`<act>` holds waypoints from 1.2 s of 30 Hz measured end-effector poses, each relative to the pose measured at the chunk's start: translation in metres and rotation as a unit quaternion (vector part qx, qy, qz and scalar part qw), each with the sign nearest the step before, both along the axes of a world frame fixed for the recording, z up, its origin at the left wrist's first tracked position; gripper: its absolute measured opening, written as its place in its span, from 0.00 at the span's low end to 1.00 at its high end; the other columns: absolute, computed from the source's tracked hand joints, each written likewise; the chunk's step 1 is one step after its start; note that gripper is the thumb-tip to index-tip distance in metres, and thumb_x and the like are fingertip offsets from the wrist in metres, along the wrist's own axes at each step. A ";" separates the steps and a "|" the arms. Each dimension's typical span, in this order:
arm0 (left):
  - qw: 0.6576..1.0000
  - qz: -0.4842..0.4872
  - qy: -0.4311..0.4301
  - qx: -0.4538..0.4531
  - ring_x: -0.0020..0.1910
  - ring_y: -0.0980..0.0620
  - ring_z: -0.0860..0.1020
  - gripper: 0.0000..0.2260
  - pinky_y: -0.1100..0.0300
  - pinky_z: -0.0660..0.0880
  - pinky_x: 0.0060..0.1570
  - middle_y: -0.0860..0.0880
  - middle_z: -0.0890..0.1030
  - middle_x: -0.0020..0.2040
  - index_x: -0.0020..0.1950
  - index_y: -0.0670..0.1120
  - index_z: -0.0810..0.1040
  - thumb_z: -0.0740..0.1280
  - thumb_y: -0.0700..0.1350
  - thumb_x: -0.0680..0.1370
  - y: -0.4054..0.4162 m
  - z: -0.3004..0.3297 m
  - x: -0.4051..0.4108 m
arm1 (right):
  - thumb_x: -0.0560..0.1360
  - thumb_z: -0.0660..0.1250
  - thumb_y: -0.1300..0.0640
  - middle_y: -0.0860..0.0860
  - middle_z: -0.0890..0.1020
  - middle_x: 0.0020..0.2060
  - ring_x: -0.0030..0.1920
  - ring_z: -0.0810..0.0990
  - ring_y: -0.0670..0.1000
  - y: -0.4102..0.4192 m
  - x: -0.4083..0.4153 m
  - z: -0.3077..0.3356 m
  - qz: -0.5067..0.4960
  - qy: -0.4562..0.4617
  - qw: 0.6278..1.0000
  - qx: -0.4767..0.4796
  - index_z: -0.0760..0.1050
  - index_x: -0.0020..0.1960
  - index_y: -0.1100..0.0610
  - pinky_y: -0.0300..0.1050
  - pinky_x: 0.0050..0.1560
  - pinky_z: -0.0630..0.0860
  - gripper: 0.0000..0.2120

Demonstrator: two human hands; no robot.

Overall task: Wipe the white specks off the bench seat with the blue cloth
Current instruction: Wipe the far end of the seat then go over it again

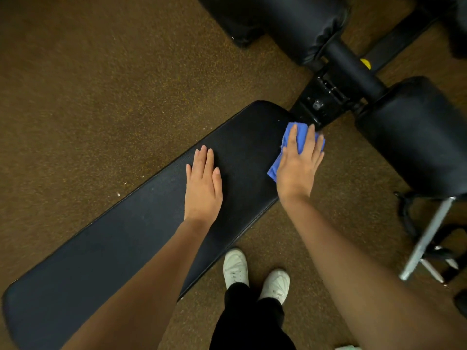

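The long black padded bench seat runs diagonally from lower left to upper right. My right hand lies flat with straight fingers on the folded blue cloth, pressing it onto the seat's far right end near the edge. My left hand rests flat on the middle of the seat, fingers straight, holding nothing. A few faint white specks show on the seat surface; several more lie on the floor along the seat's far edge.
Black roller pads and the bench's metal frame stand just beyond the cloth. A silver metal bar and a black cable are at the right. My white shoes stand on the brown speckled floor beside the seat.
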State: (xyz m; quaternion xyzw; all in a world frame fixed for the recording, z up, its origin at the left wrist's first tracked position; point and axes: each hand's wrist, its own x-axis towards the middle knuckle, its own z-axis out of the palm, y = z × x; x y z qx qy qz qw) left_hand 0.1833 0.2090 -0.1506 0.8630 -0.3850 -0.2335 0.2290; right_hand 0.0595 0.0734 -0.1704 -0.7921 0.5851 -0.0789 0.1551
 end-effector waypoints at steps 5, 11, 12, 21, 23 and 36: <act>1.000 0.012 -0.018 0.010 0.75 0.52 0.46 0.24 0.53 0.41 0.73 0.46 0.53 0.76 0.75 0.43 0.55 0.42 0.50 0.80 -0.006 -0.001 -0.006 | 0.75 0.64 0.63 0.60 0.56 0.74 0.74 0.50 0.66 0.048 0.004 0.006 0.039 0.000 0.999 0.011 0.58 0.74 0.56 0.66 0.68 0.55 0.30; 1.000 0.003 -0.016 0.016 0.75 0.53 0.46 0.25 0.53 0.41 0.73 0.47 0.52 0.77 0.75 0.43 0.54 0.41 0.51 0.80 -0.010 -0.001 -0.010 | 0.76 0.64 0.62 0.58 0.52 0.76 0.74 0.46 0.63 0.007 -0.011 0.003 0.162 0.060 0.985 0.010 0.54 0.75 0.52 0.62 0.70 0.48 0.32; 1.000 0.001 -0.016 0.017 0.75 0.53 0.46 0.25 0.53 0.41 0.73 0.47 0.52 0.77 0.75 0.43 0.54 0.41 0.51 0.80 -0.010 -0.001 -0.010 | 0.77 0.62 0.61 0.58 0.50 0.76 0.75 0.44 0.63 -0.004 -0.010 0.005 0.136 0.058 0.989 0.020 0.53 0.76 0.52 0.62 0.70 0.47 0.31; 1.000 -0.016 -0.015 -0.010 0.74 0.48 0.57 0.21 0.51 0.53 0.73 0.43 0.60 0.74 0.74 0.41 0.58 0.48 0.46 0.82 -0.029 0.013 -0.024 | 0.81 0.52 0.54 0.56 0.51 0.76 0.75 0.42 0.60 0.038 -0.016 0.022 0.102 -0.050 0.990 0.086 0.54 0.76 0.51 0.59 0.71 0.49 0.24; 0.999 -0.029 -0.023 -0.025 0.66 0.44 0.67 0.21 0.49 0.66 0.65 0.40 0.69 0.67 0.71 0.40 0.63 0.52 0.45 0.80 -0.042 0.020 -0.034 | 0.80 0.56 0.55 0.56 0.52 0.76 0.75 0.48 0.60 0.043 -0.024 0.029 0.045 -0.131 0.987 0.081 0.57 0.75 0.50 0.53 0.70 0.54 0.23; 0.983 0.025 0.086 0.160 0.65 0.42 0.66 0.30 0.52 0.66 0.60 0.39 0.68 0.67 0.76 0.44 0.46 0.58 0.51 0.80 -0.076 0.036 -0.089 | 0.79 0.61 0.55 0.57 0.69 0.68 0.65 0.72 0.57 0.031 -0.039 0.046 -0.245 -0.182 0.892 0.334 0.49 0.76 0.47 0.48 0.59 0.70 0.31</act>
